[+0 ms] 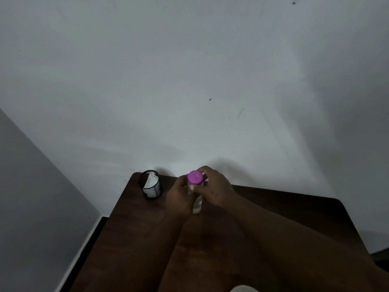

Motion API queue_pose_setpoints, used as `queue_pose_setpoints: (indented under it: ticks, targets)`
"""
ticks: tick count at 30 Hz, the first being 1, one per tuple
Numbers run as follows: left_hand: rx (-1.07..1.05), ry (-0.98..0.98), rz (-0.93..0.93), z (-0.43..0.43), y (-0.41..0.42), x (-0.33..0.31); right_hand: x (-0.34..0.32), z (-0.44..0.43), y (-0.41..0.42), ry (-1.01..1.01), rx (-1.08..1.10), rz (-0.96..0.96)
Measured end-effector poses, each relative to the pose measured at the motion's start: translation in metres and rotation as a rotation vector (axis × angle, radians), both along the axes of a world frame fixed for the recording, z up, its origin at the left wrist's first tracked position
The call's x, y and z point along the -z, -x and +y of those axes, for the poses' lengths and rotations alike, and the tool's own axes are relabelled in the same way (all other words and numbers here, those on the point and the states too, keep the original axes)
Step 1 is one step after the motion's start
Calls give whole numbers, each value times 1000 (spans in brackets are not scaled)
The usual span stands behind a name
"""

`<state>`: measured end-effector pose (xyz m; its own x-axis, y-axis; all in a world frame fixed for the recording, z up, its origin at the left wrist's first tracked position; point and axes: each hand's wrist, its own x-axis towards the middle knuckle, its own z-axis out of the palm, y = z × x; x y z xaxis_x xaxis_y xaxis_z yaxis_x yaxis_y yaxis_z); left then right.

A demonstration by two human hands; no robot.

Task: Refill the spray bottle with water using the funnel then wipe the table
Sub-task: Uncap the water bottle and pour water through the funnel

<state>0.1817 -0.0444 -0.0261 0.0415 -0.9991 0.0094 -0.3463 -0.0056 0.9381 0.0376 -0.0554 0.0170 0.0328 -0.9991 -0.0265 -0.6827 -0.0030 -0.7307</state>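
Note:
A clear plastic bottle (197,204) with a purple cap (195,177) stands upright on the dark wooden table (134,232), near its far edge. My left hand (179,199) is wrapped around the bottle's body from the left. My right hand (214,186) comes in from the right, and its fingertips pinch the purple cap. The bottle's contents are hard to tell in the dim light. No funnel and no spray head are in view.
A black mesh cup (151,184) holding white tissue or cloth stands at the table's far left corner. A grey wall runs right behind the table. A pale rounded object (244,288) pokes in at the bottom edge.

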Motion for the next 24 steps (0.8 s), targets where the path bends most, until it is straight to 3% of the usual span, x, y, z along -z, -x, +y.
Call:
queue_pose_setpoints:
  ticks: [17, 24]
  targets:
    - [224, 29, -56, 95, 56, -50, -61, 116, 78, 122, 59, 28]
    - [240, 135, -73, 128, 72, -73, -94, 156, 97, 122, 36, 89]
